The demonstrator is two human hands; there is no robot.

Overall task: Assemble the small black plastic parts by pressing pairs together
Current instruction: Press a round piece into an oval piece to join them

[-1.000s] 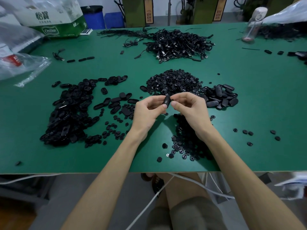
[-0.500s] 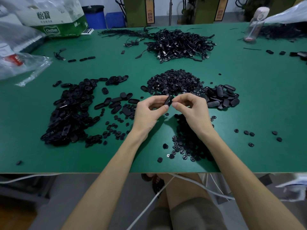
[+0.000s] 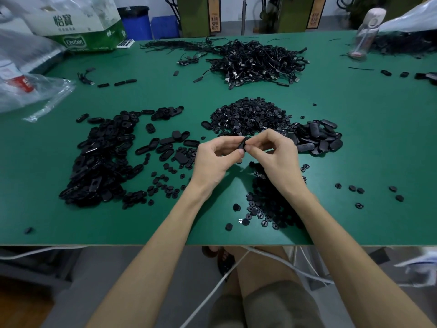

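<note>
Both hands meet just in front of the heap of small round pieces (image 3: 248, 114) at the middle of the green table (image 3: 378, 150). The left hand (image 3: 214, 159) pinches a small black part (image 3: 243, 143) between thumb and curled fingertips. The right hand (image 3: 275, 155) pinches the same part from the other side, its fingers bent close round it. The part is held above the table top, tilted, with only its edge showing between the fingertips; I cannot tell whether it is one piece or two.

Left of the heap lies a wide pile of oval shells (image 3: 101, 157). Just right of the heap sits a smaller pile of oval pieces (image 3: 316, 138). Behind the heap is a tangle of black cables (image 3: 257, 62). Nearer than the heap, under the right wrist, more round pieces (image 3: 267, 204) are scattered. Far left of the heap are a cardboard box (image 3: 80, 27) and a clear plastic bag (image 3: 28, 86).
</note>
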